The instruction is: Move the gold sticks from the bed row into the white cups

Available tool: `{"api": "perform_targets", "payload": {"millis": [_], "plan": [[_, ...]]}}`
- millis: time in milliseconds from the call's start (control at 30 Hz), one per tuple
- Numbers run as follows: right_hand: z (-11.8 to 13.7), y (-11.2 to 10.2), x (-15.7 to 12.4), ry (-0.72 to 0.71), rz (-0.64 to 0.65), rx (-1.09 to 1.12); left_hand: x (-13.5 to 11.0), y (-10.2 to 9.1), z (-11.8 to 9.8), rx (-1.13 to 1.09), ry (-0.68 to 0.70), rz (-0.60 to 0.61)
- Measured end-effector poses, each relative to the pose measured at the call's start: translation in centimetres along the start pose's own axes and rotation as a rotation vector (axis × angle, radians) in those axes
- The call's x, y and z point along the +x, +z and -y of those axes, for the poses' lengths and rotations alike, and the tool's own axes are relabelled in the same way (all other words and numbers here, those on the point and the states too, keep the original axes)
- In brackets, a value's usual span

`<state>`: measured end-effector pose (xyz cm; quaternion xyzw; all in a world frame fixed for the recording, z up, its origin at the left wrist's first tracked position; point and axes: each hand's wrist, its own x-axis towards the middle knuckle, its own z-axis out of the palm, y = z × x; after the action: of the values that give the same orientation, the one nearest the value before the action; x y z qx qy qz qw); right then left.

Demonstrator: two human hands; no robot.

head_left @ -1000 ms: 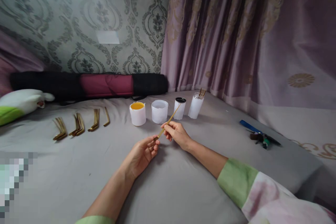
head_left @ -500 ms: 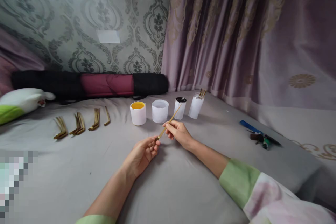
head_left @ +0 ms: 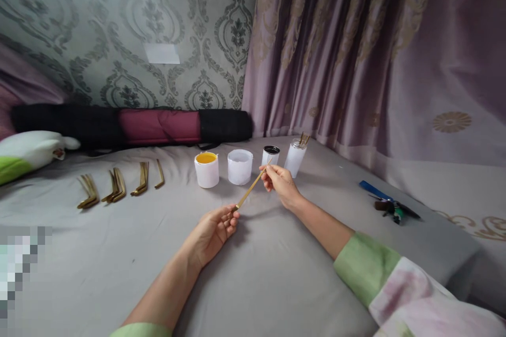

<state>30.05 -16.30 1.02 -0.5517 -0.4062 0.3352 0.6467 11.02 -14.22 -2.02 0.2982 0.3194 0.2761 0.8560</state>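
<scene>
A thin, tapered golden-brown stick (head_left: 250, 190) runs slantwise between my hands. My left hand (head_left: 213, 231) pinches its lower, darker end between thumb and fingers. Near the upper tip, my right hand (head_left: 281, 183) has thumb and fingers closed on it. Just behind the hands stand a white tub of yellow content (head_left: 207, 172), a white tub with whitish content (head_left: 240, 168) and a white-wrapped container with a dark inside (head_left: 270, 155). Beside them is a white-wrapped jar (head_left: 294, 160) with several thin brown pieces sticking out.
On the left of the grey sheet lie bunches of bent golden pieces (head_left: 114, 189) and a single one (head_left: 159, 175). A black and maroon roll (head_left: 158, 125) runs along the wall. To the right lie a blue strip and keys (head_left: 389, 202). A plush toy (head_left: 31, 152) is at far left.
My right hand has slid up and to the right along the stick, towards its tip. My left hand stays on the lower end. The view has shifted slightly.
</scene>
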Motion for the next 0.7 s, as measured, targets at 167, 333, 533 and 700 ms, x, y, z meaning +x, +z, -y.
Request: {"api": "perform_targets", "payload": {"millis": [167, 333, 533, 700], "plan": [[0.5, -0.8, 0.6, -0.014, -0.044, 0.008, 0.0, 0.0, 0.0, -0.003, -0.002, 0.004], [0.9, -1.3, 0.9, -0.013, -0.059, 0.012, 0.0, -0.1, 0.0, -0.01, -0.002, 0.003], [1.5, -1.7, 0.8, -0.002, -0.081, 0.009, 0.0, -0.1, -0.1, -0.019, -0.003, 0.0], [1.8, -2.1, 0.6, 0.006, -0.071, -0.008, 0.0, -0.1, -0.1, -0.037, -0.013, 0.001]]}}
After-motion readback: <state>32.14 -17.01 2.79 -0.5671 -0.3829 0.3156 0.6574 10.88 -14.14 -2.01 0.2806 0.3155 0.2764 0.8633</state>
